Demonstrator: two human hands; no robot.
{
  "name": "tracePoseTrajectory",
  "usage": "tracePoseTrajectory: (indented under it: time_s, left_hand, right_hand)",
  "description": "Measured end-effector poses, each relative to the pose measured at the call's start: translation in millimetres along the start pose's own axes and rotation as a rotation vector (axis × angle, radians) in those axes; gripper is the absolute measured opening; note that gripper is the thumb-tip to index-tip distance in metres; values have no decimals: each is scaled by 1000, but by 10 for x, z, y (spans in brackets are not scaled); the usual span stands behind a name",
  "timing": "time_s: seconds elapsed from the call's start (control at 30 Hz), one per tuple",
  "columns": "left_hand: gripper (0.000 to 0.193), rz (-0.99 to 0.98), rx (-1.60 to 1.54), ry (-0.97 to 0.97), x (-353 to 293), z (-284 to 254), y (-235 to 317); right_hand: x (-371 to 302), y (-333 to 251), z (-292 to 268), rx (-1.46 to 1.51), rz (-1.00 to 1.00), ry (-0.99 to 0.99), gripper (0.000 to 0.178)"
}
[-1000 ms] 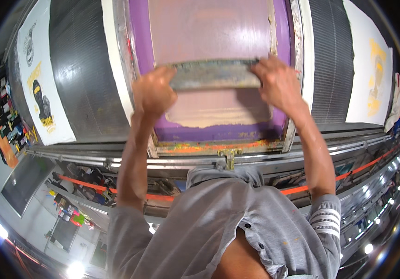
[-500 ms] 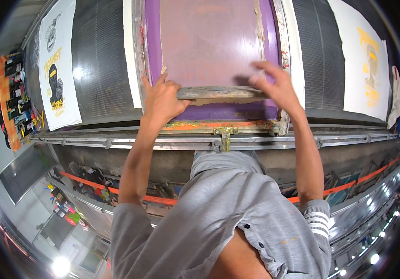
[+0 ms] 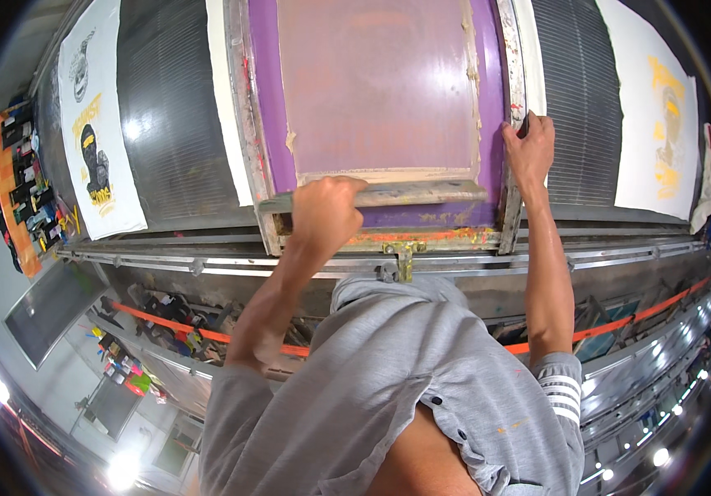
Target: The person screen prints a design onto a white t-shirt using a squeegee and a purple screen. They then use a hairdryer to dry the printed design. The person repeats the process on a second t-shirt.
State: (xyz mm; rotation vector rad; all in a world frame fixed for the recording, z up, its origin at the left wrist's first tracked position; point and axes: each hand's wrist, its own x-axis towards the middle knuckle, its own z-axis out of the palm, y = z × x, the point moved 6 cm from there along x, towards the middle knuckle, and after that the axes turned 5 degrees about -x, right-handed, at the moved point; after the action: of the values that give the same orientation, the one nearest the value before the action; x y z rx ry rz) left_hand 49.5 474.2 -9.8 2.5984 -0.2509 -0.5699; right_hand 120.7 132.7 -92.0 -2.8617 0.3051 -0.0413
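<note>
In front of me lies a printing screen with a purple mesh (image 3: 372, 99) in a worn, ink-stained frame (image 3: 255, 149). A squeegee (image 3: 422, 194) with a stained wooden handle lies across its near end, tilted a little, its left end over the frame's left side. My left hand (image 3: 326, 207) is closed round the squeegee's handle, left of its middle. With bent fingers, my right hand (image 3: 531, 153) grips the right side of the frame. Beige ink or paste edges the mesh beside the squeegee.
Printed white fabric pieces lie at left (image 3: 95, 140) and right (image 3: 661, 124) on the dark ribbed table (image 3: 165, 124). A metal rail (image 3: 488, 263) with a clamp (image 3: 403, 263) runs along the near edge. An orange bar (image 3: 198, 330) crosses below it.
My left hand has closed round the squeegee, which has shifted left and nearer. My right hand has left the squeegee's right end and moved to the frame's right side.
</note>
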Motion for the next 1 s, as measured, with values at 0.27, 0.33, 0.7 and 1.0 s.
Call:
tracePoseTrajectory:
  time_s: [0.27, 0.33, 0.7, 1.0]
  left_hand:
    - [47, -147, -54, 246, 679, -1310, -337]
    - [45, -80, 22, 368, 860, -1588, -357]
    - [20, 0, -266, 561, 119, -2953, 574]
    - [18, 151, -187, 819, -769, -3162, 324]
  right_hand:
    - [194, -212, -614, 372, 328, -173, 44]
    - [159, -227, -682, 547, 391, -174, 39]
    - [132, -285, -1638, 670, 100, 52, 30]
    - [-165, -597, -2173, 740, -110, 180, 33]
